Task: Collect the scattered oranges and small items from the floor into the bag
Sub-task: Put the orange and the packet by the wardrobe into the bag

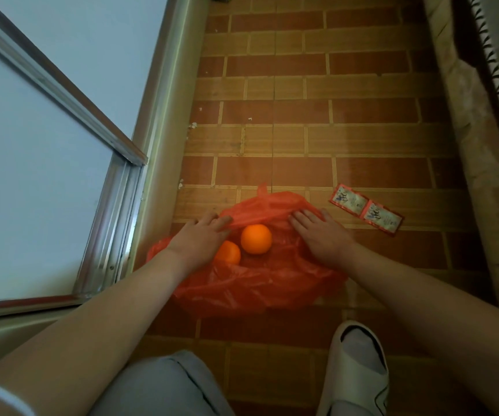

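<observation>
From the head camera, looking down: a red plastic bag lies crumpled on the brick-patterned floor, close against the base of a wall with a metal-framed glass door at the left. Both hands are on the bag's far edge. The left hand lies with its fingers fairly straight, the fingertips on the raised fold of red plastic — whether the thumb pinches the film underneath cannot be told. The right hand rests palm down on the plastic a little to the right, fingers extended and slightly spread, thumb out to the side; it looks flat on the bag rather than curled round anything.

Between the two hands sit two oranges on the red plastic: the larger orange in full view, and the second orange just beside it, partly covered by the left wrist. The two seem to touch or nearly so.

On the floor to the right of the bag, apart from it, lies a strip of two joined sachets — red-edged with pale printed faces.

Near the bottom, a foot in a white slipper stands on the floor, and a knee in light fabric shows beside it.
</observation>
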`<state>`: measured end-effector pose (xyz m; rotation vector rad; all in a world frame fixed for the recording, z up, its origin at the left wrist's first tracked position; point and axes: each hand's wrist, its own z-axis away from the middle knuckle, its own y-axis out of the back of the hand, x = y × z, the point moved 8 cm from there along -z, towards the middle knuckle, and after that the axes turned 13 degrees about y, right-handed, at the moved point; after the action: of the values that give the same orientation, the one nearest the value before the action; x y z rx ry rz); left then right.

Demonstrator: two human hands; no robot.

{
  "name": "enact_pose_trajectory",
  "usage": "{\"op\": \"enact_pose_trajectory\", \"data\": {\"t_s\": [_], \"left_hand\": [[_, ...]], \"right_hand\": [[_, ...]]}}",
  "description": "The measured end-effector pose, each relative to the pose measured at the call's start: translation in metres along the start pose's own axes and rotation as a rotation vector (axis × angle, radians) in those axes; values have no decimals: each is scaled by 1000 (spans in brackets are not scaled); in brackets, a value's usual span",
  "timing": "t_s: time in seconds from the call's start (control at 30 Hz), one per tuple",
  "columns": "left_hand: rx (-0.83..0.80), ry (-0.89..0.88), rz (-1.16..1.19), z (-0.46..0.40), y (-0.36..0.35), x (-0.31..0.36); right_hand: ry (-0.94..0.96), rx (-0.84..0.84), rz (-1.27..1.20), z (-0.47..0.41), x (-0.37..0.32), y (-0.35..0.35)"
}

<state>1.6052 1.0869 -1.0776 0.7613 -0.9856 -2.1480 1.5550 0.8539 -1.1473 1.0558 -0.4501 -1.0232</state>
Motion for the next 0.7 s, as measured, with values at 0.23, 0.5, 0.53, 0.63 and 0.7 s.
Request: {"op": "enact_pose_trajectory", "data": {"t_s": [0.23,0.5,0.53,0.63,0.7], "left_hand": [[-223,172,84,0,-34,-17],[-75,280,7,-9,-12,-13],[-37,283,7,-10,-6,-12],[74,233,88,-15,10,-2],[144,181,179,-17,22,7]], "right_hand": [[-98,57,-167,6,19,-10],[-338,149,-250,45,54,-25],[-356,175,-265,51,55,-23],[-320,376,-340,64,42,0],[-220,566,-322,73,24,19]]}}
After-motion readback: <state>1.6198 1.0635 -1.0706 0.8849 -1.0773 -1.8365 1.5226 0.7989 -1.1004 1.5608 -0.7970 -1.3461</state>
